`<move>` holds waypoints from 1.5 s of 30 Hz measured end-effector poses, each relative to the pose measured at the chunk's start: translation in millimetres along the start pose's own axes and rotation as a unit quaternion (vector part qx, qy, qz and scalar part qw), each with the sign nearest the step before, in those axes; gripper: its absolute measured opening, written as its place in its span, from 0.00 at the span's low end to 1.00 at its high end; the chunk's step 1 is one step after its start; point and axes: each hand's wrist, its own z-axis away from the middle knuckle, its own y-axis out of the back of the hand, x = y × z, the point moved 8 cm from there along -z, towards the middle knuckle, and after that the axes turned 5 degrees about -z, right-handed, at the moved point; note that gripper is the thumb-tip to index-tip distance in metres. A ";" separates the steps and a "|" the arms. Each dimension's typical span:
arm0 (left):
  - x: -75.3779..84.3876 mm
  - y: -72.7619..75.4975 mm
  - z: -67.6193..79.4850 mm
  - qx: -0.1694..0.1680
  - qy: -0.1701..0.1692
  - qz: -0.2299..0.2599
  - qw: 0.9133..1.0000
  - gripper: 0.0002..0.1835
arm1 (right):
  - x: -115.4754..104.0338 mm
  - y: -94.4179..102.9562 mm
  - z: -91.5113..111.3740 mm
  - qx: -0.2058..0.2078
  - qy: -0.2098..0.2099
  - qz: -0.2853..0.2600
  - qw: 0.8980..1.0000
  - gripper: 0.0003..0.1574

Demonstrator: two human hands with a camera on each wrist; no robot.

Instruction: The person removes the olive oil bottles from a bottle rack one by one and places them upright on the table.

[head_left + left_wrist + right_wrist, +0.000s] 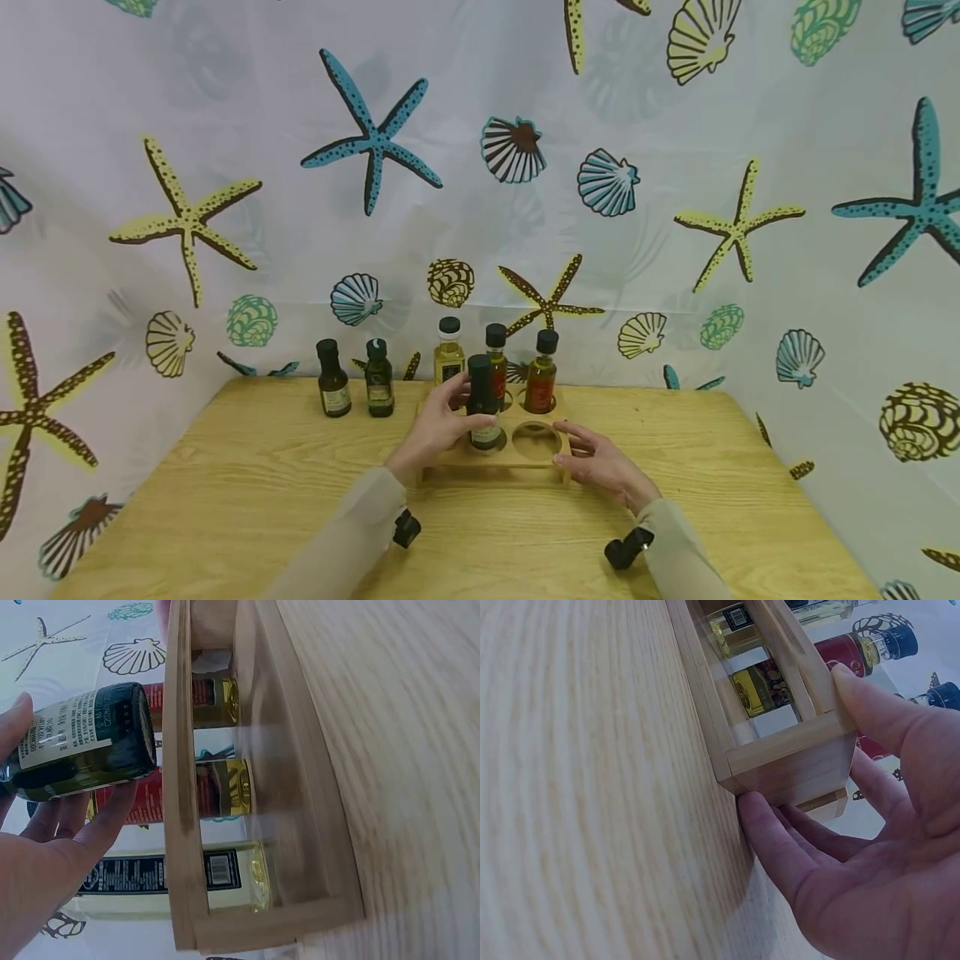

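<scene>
My left hand [438, 421] grips a dark glass bottle [481, 387] with a black cap and pale label, upright over the front row of a wooden bottle rack [517, 461]. In the left wrist view the bottle's base shows above the rack's top board [180, 825]. My right hand [603, 467] holds the rack's right end, thumb at the front edge and fingers along the end panel [802, 765]. A pale oil bottle [448, 354] and two red-labelled bottles [540, 383] stand in the back row. The front right hole [536, 442] is bare.
Two dark bottles, one with a pale label [334, 392] and one beside it [379, 387], stand on the wooden table [262, 483] left of the rack. A white curtain [465, 217] printed with starfish and shells hangs behind.
</scene>
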 end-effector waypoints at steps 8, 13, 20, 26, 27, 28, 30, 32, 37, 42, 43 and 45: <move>-6.6 15.9 3.6 0.012 0.030 0.009 0.999 0.46 | 0.1 3.1 -0.9 0.002 -0.003 0.001 1.000 0.41; -8.2 27.6 3.5 0.028 0.041 -0.018 0.999 0.52 | -3.2 7.1 -0.7 0.012 -0.001 0.007 1.000 0.41; -13.5 46.8 11.5 0.045 0.046 -0.040 0.997 0.53 | -3.7 6.4 -1.2 0.009 -0.005 0.009 1.000 0.42; -16.9 61.6 14.0 0.065 0.041 -0.057 0.995 0.51 | -3.6 4.4 -4.0 0.004 -0.002 0.007 1.000 0.41; -17.5 62.8 14.4 0.065 0.042 -0.058 0.995 0.50 | -3.0 4.2 -3.9 0.004 -0.003 0.006 1.000 0.41; -18.6 63.8 14.9 0.064 0.043 -0.060 0.995 0.50 | -2.6 4.2 -3.6 0.006 -0.003 0.006 1.000 0.41; -21.5 66.1 16.1 0.065 0.046 -0.065 0.995 0.50 | -1.2 4.0 -2.7 0.007 -0.005 0.006 1.000 0.41; -23.7 68.3 17.2 0.066 0.045 -0.066 0.995 0.48 | 0.6 3.8 -2.1 0.006 -0.005 0.004 1.000 0.41; -24.7 76.6 19.4 0.070 0.031 -0.071 0.994 0.46 | 3.0 3.4 -2.9 0.003 -0.008 0.005 1.000 0.41; -28.2 85.4 23.2 0.061 0.040 -0.067 0.995 0.46 | 4.0 3.1 -3.9 0.003 -0.010 0.005 1.000 0.41; -29.5 87.3 24.2 0.059 0.043 -0.070 0.995 0.47 | 3.9 3.0 -3.8 0.004 -0.010 0.004 1.000 0.41; -32.2 91.6 26.0 0.060 0.048 -0.076 0.994 0.48 | 4.0 2.9 -3.5 0.004 -0.011 0.004 1.000 0.42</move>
